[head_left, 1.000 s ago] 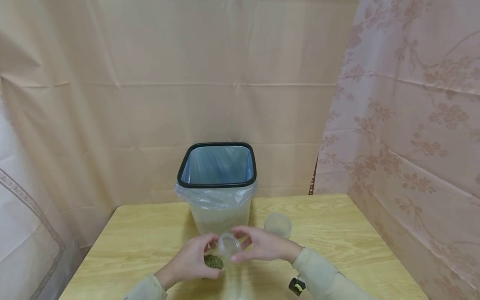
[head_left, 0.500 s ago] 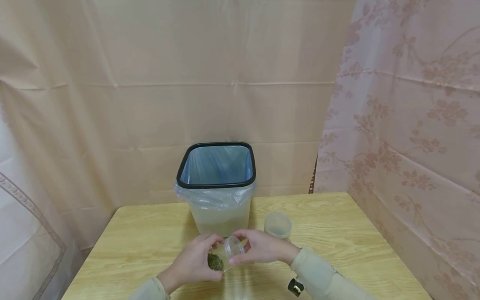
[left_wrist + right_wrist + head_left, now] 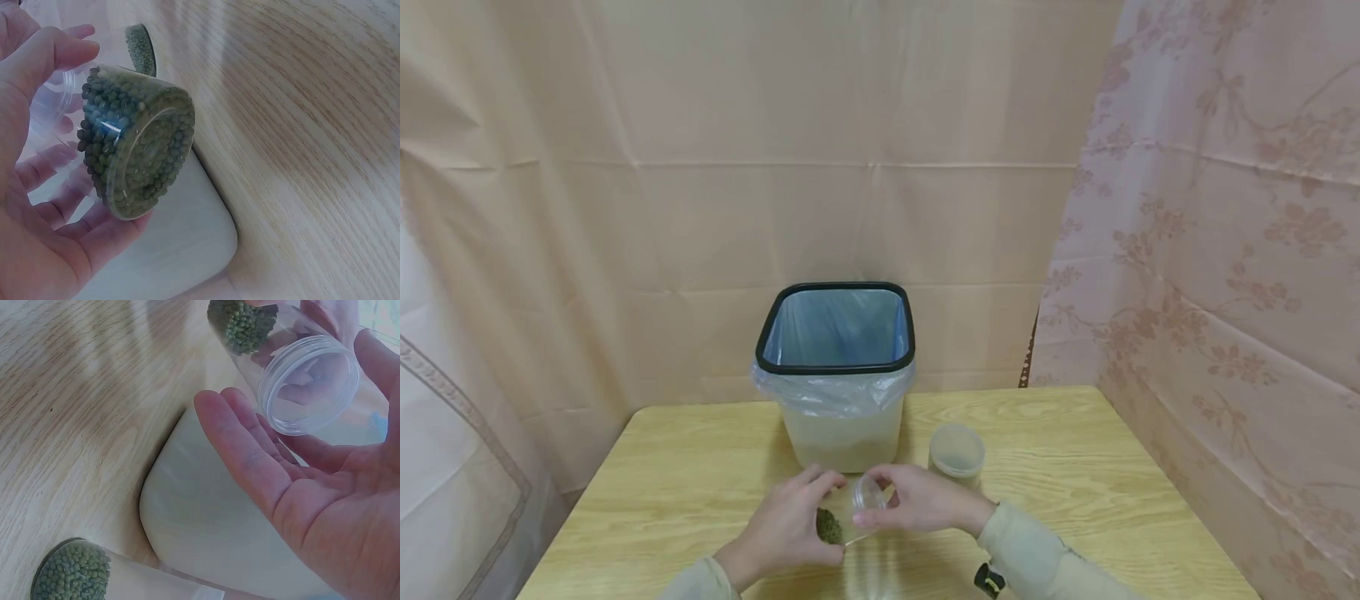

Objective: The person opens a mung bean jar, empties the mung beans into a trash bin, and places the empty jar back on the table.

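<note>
My left hand [image 3: 786,525] grips a clear plastic jar [image 3: 137,144] partly filled with small green beans that look like mung beans. The jar lies tilted, its base toward the left and its mouth toward my right hand [image 3: 921,500]. That hand holds its thumb and fingers on either side of a clear ribbed lid [image 3: 312,387] at the jar's mouth; whether the lid is screwed on is hard to tell. Just beyond the right hand, a second clear jar [image 3: 957,454] stands on the table, with green beans [image 3: 72,572] in its bottom.
Behind the hands stands a pale waste bin [image 3: 842,433] with a black rim [image 3: 835,369] and a bluish plastic liner. The wooden table [image 3: 700,467] ends at a beige curtain. A black device [image 3: 988,579] sits by the right sleeve.
The lid end has shifted slightly right and turned more sideways, and the right thumb and fingers have closed nearer around it. The beans in the jar have shifted a little. The second jar stays put.
</note>
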`<state>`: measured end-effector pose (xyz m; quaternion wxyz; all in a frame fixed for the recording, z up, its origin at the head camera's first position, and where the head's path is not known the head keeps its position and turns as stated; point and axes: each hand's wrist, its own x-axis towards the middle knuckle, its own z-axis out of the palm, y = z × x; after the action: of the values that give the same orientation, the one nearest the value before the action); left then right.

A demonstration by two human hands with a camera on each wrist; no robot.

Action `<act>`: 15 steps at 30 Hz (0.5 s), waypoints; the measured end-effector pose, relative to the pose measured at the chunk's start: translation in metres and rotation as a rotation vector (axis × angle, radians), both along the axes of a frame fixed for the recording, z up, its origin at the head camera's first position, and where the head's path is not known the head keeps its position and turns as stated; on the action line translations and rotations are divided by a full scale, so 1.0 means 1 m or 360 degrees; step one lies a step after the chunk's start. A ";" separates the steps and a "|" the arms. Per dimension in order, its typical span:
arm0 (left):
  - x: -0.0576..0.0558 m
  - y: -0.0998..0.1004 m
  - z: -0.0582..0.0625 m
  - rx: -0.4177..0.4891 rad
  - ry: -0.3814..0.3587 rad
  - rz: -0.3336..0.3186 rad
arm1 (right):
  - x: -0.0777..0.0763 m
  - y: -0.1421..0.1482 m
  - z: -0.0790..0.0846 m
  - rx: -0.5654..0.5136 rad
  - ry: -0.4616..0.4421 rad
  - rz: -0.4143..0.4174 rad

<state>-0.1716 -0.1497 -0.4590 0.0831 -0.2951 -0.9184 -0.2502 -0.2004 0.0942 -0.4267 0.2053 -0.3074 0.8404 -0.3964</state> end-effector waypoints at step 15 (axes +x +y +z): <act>-0.003 0.002 -0.002 -0.0032 0.0111 -0.0043 | 0.000 0.001 -0.004 -0.0024 0.0100 -0.0048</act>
<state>-0.1749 -0.1481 -0.4612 0.1085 -0.3169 -0.9133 -0.2316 -0.2002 0.0947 -0.4308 0.1705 -0.3086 0.8479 -0.3960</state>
